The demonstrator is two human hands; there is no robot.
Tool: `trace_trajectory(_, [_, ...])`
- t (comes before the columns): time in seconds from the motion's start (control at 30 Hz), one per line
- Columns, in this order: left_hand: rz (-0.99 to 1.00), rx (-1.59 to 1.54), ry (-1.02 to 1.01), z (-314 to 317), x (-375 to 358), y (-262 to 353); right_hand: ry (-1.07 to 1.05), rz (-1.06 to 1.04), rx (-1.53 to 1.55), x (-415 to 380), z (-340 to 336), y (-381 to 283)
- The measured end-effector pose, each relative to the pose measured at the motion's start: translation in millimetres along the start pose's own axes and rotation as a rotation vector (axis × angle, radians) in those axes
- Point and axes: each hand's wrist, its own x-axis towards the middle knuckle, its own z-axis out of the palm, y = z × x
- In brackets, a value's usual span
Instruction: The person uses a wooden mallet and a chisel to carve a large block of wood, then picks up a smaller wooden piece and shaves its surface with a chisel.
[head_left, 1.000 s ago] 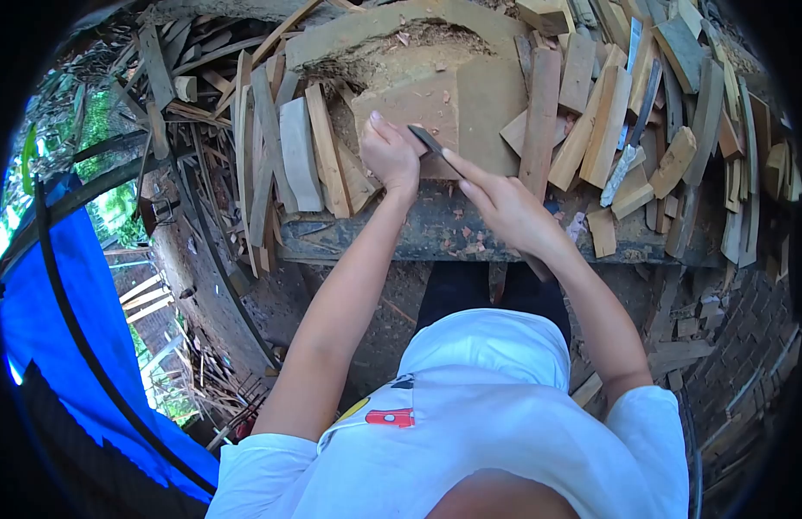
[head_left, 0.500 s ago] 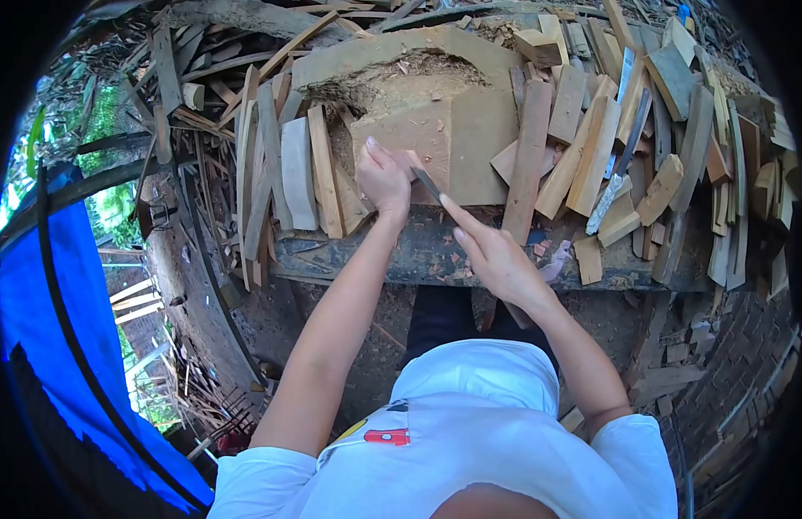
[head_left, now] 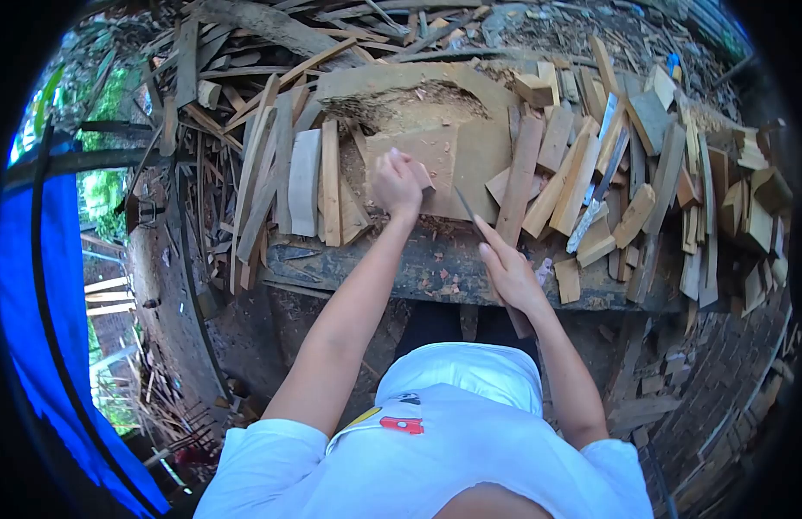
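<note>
Starting at the left, we are seeing a blue tarp [head_left: 51, 285] hanging well apart from the bench [head_left: 323, 266], then a grey board [head_left: 304, 183] leaning among other sticks. Just right of these, the left hand [head_left: 396, 183] is curling its fingers around a small reddish piece of wood [head_left: 425, 176], the thumb pointing to the far side; the piece is sticking out to the right of the fist, over the large wooden block [head_left: 483, 164], and we cannot tell whether it is touching it. Here we are noticing the change: half a second ago the knife [head_left: 463, 204] was reaching the piece, and now its blade is standing apart from it, to the right and nearer, so we are judging that the blade is between strokes, doing no cutting at this instant. The right hand [head_left: 513, 278] is wrapping the knife's handle, the forefinger stretching along it toward the blade; the underside fingers are staying hidden from us. Sweeping left to right again for containers, we are making out no box or bin; only a rough hollow [head_left: 410, 105] in the block's far part is holding crumbly, chip-like bits. At the right, cut wood pieces [head_left: 635, 216] are lying loosely heaped, with a pale, wrapped-looking strip [head_left: 584, 229] resting among them.
</note>
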Motion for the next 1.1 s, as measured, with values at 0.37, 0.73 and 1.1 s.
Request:
trace_trajectory(0.37, [0.617, -0.076, -0.172, -46.5, -44.5, -17.6, 0.125, 0.166, -0.101, -48.4, 8.6, -26.9])
trace_trajectory(0.73, [0.614, -0.201, -0.5, -54.1, -7.0, -27.3, 0.222, 0.255, -0.045, -51.7, 54.8, -55.3])
trace_trajectory(1.1, [-0.584, -1.511, -0.732, -133.3, -26.2, 6.0, 0.419, 0.109, 0.36, -21.9, 78.5, -123.2])
